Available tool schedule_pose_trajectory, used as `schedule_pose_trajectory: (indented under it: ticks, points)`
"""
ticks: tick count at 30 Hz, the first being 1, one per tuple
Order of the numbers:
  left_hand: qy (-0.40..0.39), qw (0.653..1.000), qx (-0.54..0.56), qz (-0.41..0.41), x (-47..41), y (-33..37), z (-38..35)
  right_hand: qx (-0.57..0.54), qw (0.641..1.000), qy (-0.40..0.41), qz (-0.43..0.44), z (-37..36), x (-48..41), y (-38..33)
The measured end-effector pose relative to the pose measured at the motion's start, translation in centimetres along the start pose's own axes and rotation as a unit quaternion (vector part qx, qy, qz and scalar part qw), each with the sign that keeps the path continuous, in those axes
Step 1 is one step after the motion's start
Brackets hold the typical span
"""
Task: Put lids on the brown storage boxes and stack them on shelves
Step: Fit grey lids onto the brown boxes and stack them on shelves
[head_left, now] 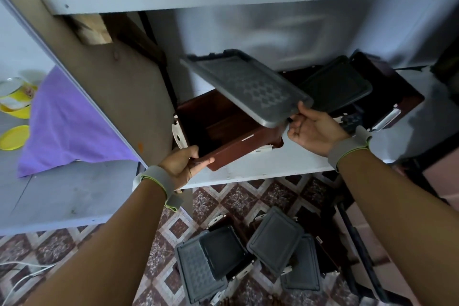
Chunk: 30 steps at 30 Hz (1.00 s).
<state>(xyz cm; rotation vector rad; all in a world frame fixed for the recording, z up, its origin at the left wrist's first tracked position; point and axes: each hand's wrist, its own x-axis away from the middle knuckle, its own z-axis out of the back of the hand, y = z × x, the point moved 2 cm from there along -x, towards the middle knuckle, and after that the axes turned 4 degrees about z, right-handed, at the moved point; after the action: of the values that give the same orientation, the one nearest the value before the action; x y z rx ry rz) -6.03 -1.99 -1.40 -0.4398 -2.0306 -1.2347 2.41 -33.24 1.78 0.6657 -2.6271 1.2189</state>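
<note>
Head view, lids [274, 241] on floor [218, 196], purple cloth [67, 122]

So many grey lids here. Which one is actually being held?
The patterned grey lid tilted above the open brown box, its corner pinched by the right hand. The others lie loose on the floor or farther along the shelf.

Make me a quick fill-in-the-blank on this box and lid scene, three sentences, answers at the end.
1. The left hand grips the brown box, which stands ____, with nothing covering it.
2. The right hand holds a ____ lid tilted over that box.
3. The cloth on the left surface is ____.
Answers: open; grey; purple.
</note>
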Motion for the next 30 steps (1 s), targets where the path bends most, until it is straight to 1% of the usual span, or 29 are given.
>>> schedule_pose_trajectory:
  ticks: [5, 7, 10, 13, 16, 20, 22, 26, 30]
  points:
    - [-0.006, 0.998, -0.067, -0.019, 0.5, -0.5, 1.7, 0.081, 0.994, -0.032, -0.071, 1.7, 1.2, 0.8]
    - [-0.013, 0.995, -0.09, -0.027, 0.5, -0.6, 2.2, 0.128, 0.985, -0.051, -0.103, 2.5, 1.5, 0.9]
    - [-0.042, 0.994, -0.099, -0.02, 1.4, -1.3, 2.7, 0.194, 0.969, -0.056, -0.14, 2.8, 2.3, 1.1]
    - [-0.069, 0.994, -0.089, -0.012, 2.1, -1.8, 3.2, 0.242, 0.958, -0.021, -0.153, 2.8, 2.4, 1.0]
    - [-0.073, 0.995, -0.062, 0.011, 2.0, -2.0, 3.5, 0.303, 0.942, 0.031, -0.142, 2.9, 1.7, 0.8]
    - [-0.058, 0.99, -0.125, 0.003, 1.9, -2.6, 4.4, 0.37, 0.919, 0.129, -0.052, 2.6, 1.2, 0.7]
    - [-0.055, 0.99, -0.128, 0.009, 1.7, -3.0, 5.0, 0.416, 0.895, 0.158, -0.018, 2.5, 1.3, 1.2]
    - [-0.051, 0.992, -0.107, 0.036, 1.4, -4.4, 5.4, 0.502, 0.841, 0.197, -0.032, 4.1, 1.7, 3.5]
    - [-0.037, 0.993, -0.092, 0.059, 0.9, -5.8, 5.7, 0.513, 0.826, 0.231, -0.043, 5.8, 2.3, 6.3]
